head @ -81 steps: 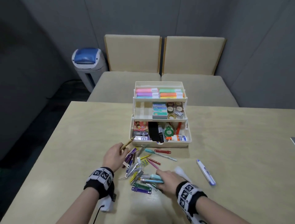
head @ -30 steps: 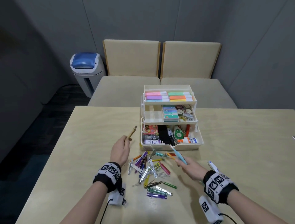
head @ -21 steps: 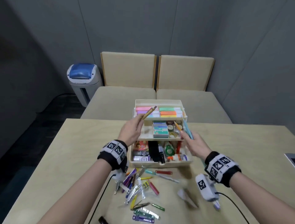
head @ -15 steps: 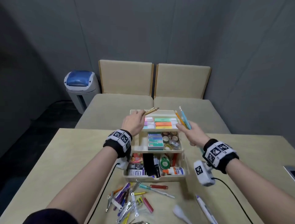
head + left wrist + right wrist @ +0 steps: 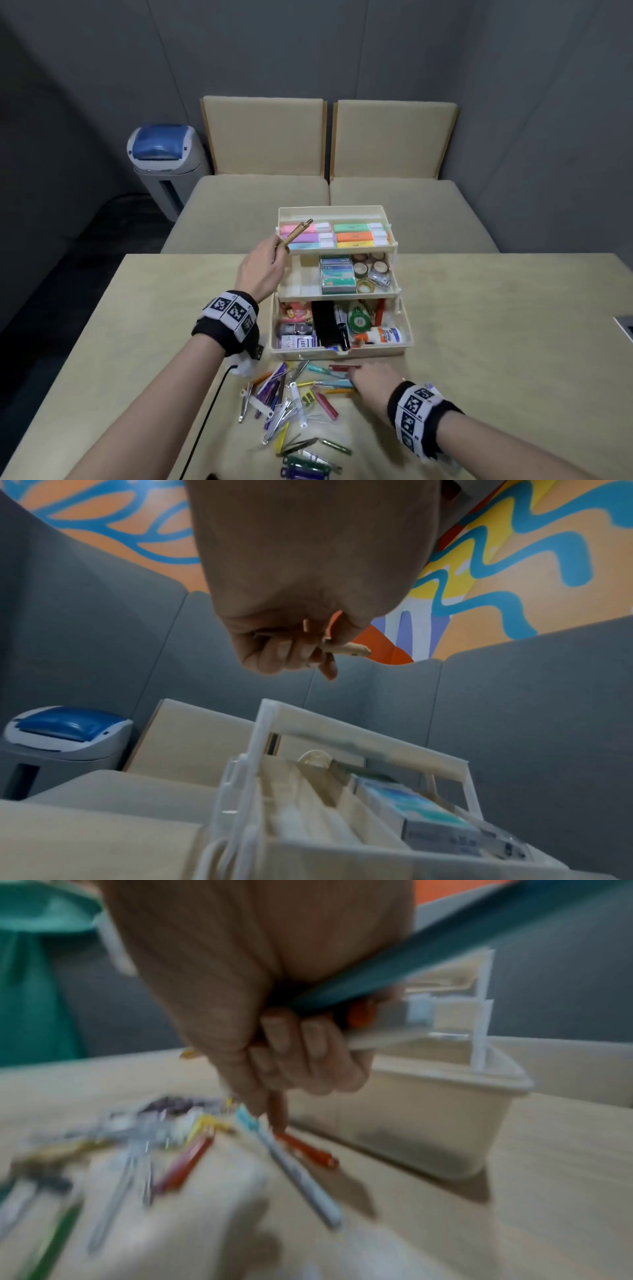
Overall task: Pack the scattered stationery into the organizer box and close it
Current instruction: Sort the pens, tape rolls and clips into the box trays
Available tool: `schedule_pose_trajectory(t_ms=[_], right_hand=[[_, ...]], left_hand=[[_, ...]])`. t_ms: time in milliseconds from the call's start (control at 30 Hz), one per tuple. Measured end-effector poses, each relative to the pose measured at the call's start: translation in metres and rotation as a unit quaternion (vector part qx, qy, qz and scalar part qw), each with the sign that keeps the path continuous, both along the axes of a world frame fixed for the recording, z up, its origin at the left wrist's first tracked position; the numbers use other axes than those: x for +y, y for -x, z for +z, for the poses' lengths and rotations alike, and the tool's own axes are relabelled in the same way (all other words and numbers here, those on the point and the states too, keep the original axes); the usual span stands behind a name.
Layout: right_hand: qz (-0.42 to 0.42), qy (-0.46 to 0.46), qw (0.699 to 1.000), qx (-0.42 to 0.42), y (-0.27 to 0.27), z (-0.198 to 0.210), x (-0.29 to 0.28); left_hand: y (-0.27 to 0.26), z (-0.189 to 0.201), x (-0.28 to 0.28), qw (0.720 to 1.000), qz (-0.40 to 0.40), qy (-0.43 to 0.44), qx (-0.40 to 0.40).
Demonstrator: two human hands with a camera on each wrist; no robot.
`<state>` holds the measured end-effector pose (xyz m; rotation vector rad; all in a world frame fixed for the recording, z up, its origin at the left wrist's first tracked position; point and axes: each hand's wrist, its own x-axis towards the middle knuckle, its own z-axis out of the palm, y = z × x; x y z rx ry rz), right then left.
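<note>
The cream organizer box [image 5: 339,353] stands open in three tiers, all holding stationery. My left hand [image 5: 278,249] hovers by the left end of the top tier and pinches a brown pen [image 5: 297,233]; the left wrist view shows that pen [image 5: 349,649] sticking out of the curled fingers [image 5: 291,653] above the organizer box [image 5: 342,737]. My right hand [image 5: 356,377] is low over the scattered stationery [image 5: 294,401] in front of the box. In the blurred right wrist view it grips a teal pen [image 5: 428,953] and something orange, with one finger [image 5: 274,1112] pointing down at a red pen [image 5: 304,1148].
A blue-lidded bin [image 5: 164,154] stands at the back left, beside two beige seats [image 5: 260,202] behind the table. A grey object [image 5: 625,329] lies at the table's right edge. A black cable [image 5: 209,407] trails from my left wrist.
My right hand has dropped from beside the top tier down to the pile on the table, still holding its pens. The left hand has stayed near the top tier with the brown pen.
</note>
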<state>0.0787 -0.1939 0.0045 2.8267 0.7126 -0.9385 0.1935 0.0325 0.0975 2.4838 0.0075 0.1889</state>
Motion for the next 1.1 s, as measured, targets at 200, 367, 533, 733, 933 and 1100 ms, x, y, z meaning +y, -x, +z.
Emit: schedule_pose_trajectory(t_ms=[200,367,533,733,933,1100], right_hand=[[-0.014,0.0,0.999,-0.032,0.007,-0.015,-0.001],[-0.031,0.008,0.996,-0.082,0.002,-0.018,-0.004],[0.017,0.021,0.998,-0.057,0.004,-0.02,-0.001],[0.033,-0.079,0.996,0.01,0.009,0.007,-0.009],[-0.077,-0.233,0.969,-0.025,-0.04,0.102,-0.044],[-0.221,-0.312,0.907,-0.178,-0.149,0.164,-0.069]], left_hand=[[0.007,0.001,0.013,1.0,0.004,-0.002,-0.004],[0.006,0.003,0.012,1.0,-0.001,0.005,-0.009],[0.008,-0.001,0.003,1.0,-0.011,0.021,0.003],[-0.012,0.001,-0.004,0.997,-0.073,-0.016,0.003],[-0.07,0.017,-0.016,0.995,-0.083,-0.057,-0.018],[-0.12,0.019,-0.051,0.989,-0.087,-0.116,-0.02]])
